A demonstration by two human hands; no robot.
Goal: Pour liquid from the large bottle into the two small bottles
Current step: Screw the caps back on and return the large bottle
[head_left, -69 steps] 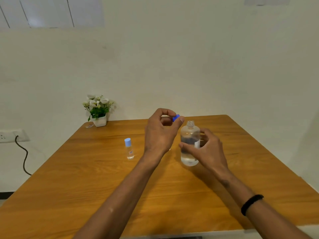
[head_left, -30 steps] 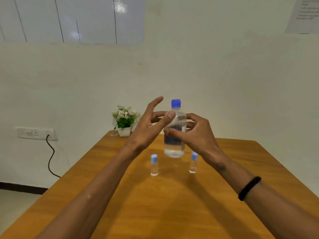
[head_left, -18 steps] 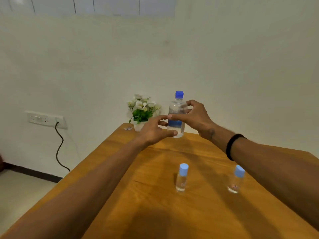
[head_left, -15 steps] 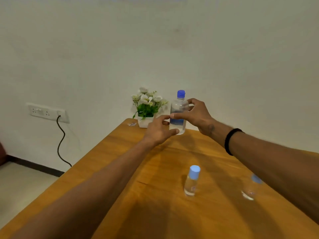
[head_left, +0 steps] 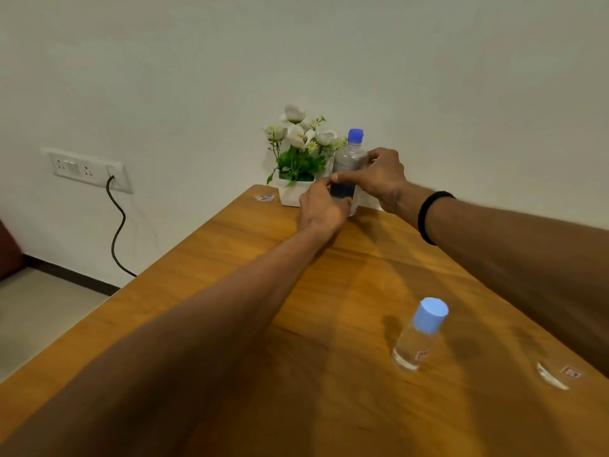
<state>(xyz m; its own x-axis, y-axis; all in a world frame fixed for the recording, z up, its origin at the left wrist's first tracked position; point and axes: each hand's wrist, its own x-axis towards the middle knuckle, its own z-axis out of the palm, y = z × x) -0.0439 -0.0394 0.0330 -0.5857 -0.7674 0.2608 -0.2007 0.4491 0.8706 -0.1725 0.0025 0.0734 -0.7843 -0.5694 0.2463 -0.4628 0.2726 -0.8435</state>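
The large clear bottle (head_left: 350, 159) with a blue cap stands upright at the far end of the wooden table (head_left: 230, 258), beside the flower pot. My right hand (head_left: 379, 179) wraps around its middle. My left hand (head_left: 321, 207) rests against its lower part, fingers curled at the label. One small clear bottle (head_left: 418, 334) with a light blue cap stands upright in the near right. Only the base of the second small bottle (head_left: 553, 377) shows under my right forearm.
A white pot of artificial flowers (head_left: 296, 166) stands at the table's far corner, touching distance from the large bottle. A small sticker (head_left: 264, 197) lies left of the pot. A wall socket with a black cable (head_left: 115, 225) is at the left.
The large bottle, capped, has been carried to the far end and now stands beside the flower pot. Both hands went with it. The view has tilted and moved closer to the table.
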